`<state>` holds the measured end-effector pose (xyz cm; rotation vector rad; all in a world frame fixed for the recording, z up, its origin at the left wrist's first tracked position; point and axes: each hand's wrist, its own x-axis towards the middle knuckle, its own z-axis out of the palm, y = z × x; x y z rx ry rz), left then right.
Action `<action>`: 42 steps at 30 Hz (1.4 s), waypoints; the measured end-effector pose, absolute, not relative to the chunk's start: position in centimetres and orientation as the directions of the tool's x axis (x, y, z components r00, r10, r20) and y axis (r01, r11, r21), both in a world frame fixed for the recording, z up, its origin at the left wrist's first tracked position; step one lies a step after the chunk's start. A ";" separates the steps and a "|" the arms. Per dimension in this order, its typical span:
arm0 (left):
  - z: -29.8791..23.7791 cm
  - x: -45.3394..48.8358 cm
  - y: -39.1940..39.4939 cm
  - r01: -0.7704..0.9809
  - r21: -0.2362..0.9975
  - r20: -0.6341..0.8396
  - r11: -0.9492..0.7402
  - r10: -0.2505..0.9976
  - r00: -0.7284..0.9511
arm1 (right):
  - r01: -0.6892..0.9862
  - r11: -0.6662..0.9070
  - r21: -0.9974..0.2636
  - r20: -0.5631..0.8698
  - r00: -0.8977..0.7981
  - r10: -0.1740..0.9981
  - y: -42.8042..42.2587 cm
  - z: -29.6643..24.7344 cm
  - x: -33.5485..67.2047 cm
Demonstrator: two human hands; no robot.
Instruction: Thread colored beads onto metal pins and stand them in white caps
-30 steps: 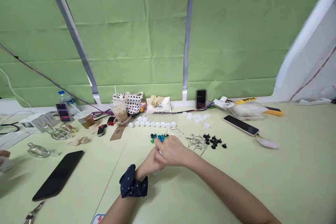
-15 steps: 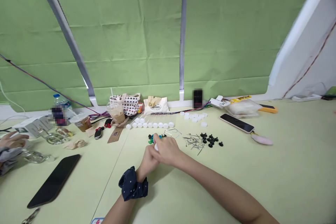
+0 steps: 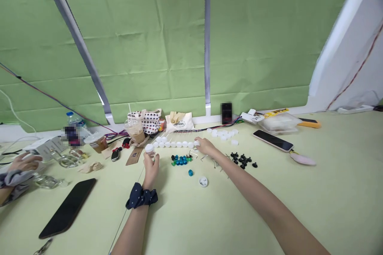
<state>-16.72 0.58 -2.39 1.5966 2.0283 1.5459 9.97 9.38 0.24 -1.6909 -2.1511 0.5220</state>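
My left hand (image 3: pixel 151 165), with a dark blue scrunchie (image 3: pixel 141 198) on its wrist, pinches a small white cap (image 3: pixel 149 148) at the left end of a row of white caps (image 3: pixel 176 144). At the right end of that row, my right hand (image 3: pixel 205 146) rests with its fingers on the last cap. Between the hands lies a cluster of blue and green beads (image 3: pixel 180 160). One blue bead (image 3: pixel 190 173) and a white cap (image 3: pixel 203 181) lie apart, nearer to me. Metal pins (image 3: pixel 216 162) lie under my right forearm.
Black beads (image 3: pixel 243 159) and more white caps (image 3: pixel 224 134) sit to the right. A black phone (image 3: pixel 68 207) lies at the left, another phone (image 3: pixel 272 140) at the right. Cups, bags and a bottle (image 3: pixel 73 124) line the back. Another person's hand (image 3: pixel 24 163) shows at the left edge.
My hands were joined together over the beads; now they have parted, the left carrying a white cap to the row's left end, the right reaching to its right end. A cap and bead now lie exposed.
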 end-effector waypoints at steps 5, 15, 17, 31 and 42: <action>-3.8 -17.0 1.0 0.782 0.587 0.277 0.211 0.855 -0.438 | 0.866 0.156 -0.474 0.009 -0.173 0.985 11.5 -0.8 8.7; -3.5 -16.3 1.7 0.818 0.416 0.288 0.398 0.796 -0.533 | 0.859 0.088 -0.505 -0.018 -0.112 0.994 12.6 -1.0 8.4; -3.4 -16.3 1.8 0.815 0.416 0.284 0.403 0.794 -0.537 | 0.848 0.086 -0.522 0.007 -0.097 0.995 12.3 -0.5 8.5; 0.4 -10.4 -2.3 0.364 0.855 0.497 -0.370 0.787 -0.365 | 0.531 0.664 -0.527 0.513 -0.424 0.746 -1.1 1.5 8.2; 0.2 -10.3 -1.9 0.122 0.907 0.420 -0.404 0.893 -0.164 | 0.585 0.710 -0.392 0.500 -0.513 0.698 -3.3 -0.4 7.4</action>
